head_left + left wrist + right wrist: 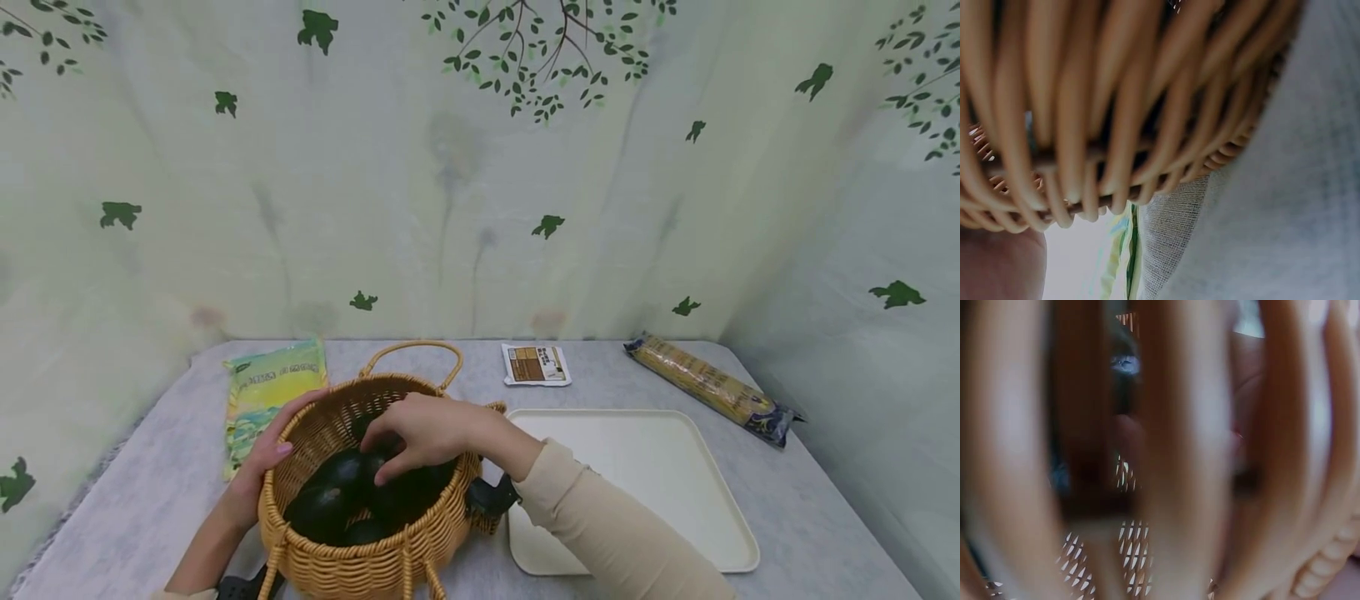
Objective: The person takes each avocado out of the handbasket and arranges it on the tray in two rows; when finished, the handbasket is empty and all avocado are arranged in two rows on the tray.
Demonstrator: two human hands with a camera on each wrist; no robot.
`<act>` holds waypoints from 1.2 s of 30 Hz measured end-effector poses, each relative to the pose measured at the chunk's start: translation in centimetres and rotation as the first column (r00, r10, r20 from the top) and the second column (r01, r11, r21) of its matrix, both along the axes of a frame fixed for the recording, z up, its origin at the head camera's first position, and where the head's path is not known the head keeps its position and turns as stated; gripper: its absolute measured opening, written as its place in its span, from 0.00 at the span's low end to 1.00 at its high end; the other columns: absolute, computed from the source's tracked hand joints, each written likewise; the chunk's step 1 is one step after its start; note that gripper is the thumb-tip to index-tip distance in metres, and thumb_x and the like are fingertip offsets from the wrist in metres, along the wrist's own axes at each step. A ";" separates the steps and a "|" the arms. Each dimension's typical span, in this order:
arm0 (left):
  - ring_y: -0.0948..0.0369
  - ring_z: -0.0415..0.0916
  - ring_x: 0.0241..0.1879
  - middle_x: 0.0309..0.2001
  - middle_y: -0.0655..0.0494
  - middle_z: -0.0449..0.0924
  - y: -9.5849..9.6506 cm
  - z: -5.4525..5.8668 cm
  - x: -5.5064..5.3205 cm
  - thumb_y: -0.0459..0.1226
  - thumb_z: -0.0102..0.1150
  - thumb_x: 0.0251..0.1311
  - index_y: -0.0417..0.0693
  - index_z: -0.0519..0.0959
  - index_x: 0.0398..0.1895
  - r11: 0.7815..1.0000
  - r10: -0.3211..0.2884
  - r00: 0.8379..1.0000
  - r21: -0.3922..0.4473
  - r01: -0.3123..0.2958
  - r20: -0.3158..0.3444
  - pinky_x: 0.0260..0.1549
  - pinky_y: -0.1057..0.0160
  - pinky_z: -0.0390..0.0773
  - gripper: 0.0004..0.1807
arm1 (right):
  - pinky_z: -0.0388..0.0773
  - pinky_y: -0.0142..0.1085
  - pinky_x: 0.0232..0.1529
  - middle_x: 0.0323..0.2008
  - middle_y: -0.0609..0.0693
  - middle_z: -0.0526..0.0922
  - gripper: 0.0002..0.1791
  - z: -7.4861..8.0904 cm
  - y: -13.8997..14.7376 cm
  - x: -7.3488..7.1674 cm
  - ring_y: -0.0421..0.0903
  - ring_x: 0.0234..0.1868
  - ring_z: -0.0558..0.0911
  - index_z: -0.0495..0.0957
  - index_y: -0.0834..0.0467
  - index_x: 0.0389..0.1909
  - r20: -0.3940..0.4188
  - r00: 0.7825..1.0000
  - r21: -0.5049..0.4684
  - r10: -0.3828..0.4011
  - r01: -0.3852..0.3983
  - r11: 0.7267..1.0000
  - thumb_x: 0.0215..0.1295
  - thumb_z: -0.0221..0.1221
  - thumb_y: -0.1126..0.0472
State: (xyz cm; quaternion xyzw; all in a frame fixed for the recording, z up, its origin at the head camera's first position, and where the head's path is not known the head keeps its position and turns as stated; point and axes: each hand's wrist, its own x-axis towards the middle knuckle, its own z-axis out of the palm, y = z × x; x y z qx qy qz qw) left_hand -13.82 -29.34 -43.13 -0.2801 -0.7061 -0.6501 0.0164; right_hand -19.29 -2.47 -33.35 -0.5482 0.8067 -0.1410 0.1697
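Note:
A tan wicker basket (360, 575) with looped handles stands at the front, its mouth tilted toward the head camera. Inside lie several glossy, dark green avocado-like fruits (322, 504). My left hand (258, 467) grips the basket's left rim. Reaching in over the right side, my right hand (423, 425) has its fingers and thumb curled on one dark fruit among the others; its fingertips are partly hidden. Blurred basket weave (1072, 94) fills much of the left wrist view. The right wrist view looks through the wicker strands (1185, 425), with bits of the hand behind them.
A white tray (675, 500) lies right of the basket, partly under the right forearm. Behind stand a yellow-green bag (277, 379) at left and a small white-brown packet (537, 365). A long gold-and-blue package (705, 383) lies far right. A leaf-printed curtain (420, 208) surrounds the table.

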 end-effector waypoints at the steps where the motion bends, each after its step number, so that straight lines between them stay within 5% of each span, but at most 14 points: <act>1: 0.60 0.67 0.68 0.74 0.56 0.62 0.0 0.0 0.0 0.39 0.26 0.71 0.40 0.51 0.81 1.000 -0.002 1.000 0.001 0.002 0.000 0.60 0.64 0.75 0.34 | 0.74 0.23 0.53 0.57 0.44 0.86 0.23 0.0 0.0 0.0 0.34 0.53 0.83 0.82 0.54 0.61 0.000 1.000 0.002 0.001 -0.001 1.000 0.68 0.67 0.50; 7: 0.60 0.67 0.68 0.74 0.56 0.61 0.1 0.0 0.0 0.39 0.25 0.71 0.44 0.52 0.82 1.000 -0.020 1.000 0.002 0.020 0.001 0.59 0.62 0.76 0.35 | 0.74 0.21 0.50 0.55 0.42 0.87 0.21 -0.3 0.0 0.1 0.30 0.48 0.83 0.84 0.52 0.59 0.004 1.000 0.000 0.006 -0.006 1.000 0.68 0.67 0.50; 13: 0.61 0.67 0.68 0.75 0.56 0.60 -0.1 -0.2 -0.1 0.39 0.25 0.71 0.46 0.52 0.82 1.000 -0.016 1.000 -0.001 0.016 0.003 0.57 0.62 0.77 0.35 | 0.73 0.20 0.54 0.56 0.41 0.86 0.22 -0.4 -0.1 0.2 0.30 0.53 0.83 0.83 0.51 0.58 0.055 0.998 0.006 -0.007 0.006 1.000 0.66 0.69 0.50; 20: 0.62 0.67 0.68 0.75 0.59 0.61 -0.2 -0.5 -0.2 0.37 0.24 0.71 0.48 0.53 0.82 1.000 -0.009 1.000 0.014 0.009 0.007 0.57 0.62 0.77 0.34 | 0.74 0.22 0.54 0.56 0.41 0.86 0.26 -0.3 -0.1 0.6 0.31 0.54 0.83 0.84 0.51 0.61 0.022 1.000 0.032 -0.008 0.007 0.999 0.62 0.71 0.50; 36: 0.62 0.66 0.69 0.75 0.60 0.60 -0.4 -0.4 -0.1 0.38 0.24 0.73 0.42 0.48 0.82 0.999 -0.042 0.999 -0.011 0.043 0.019 0.60 0.61 0.76 0.34 | 0.74 0.18 0.47 0.52 0.40 0.88 0.23 -0.3 0.9 1.1 0.27 0.47 0.84 0.85 0.50 0.58 -0.045 0.999 -0.109 0.017 -0.022 0.994 0.62 0.71 0.50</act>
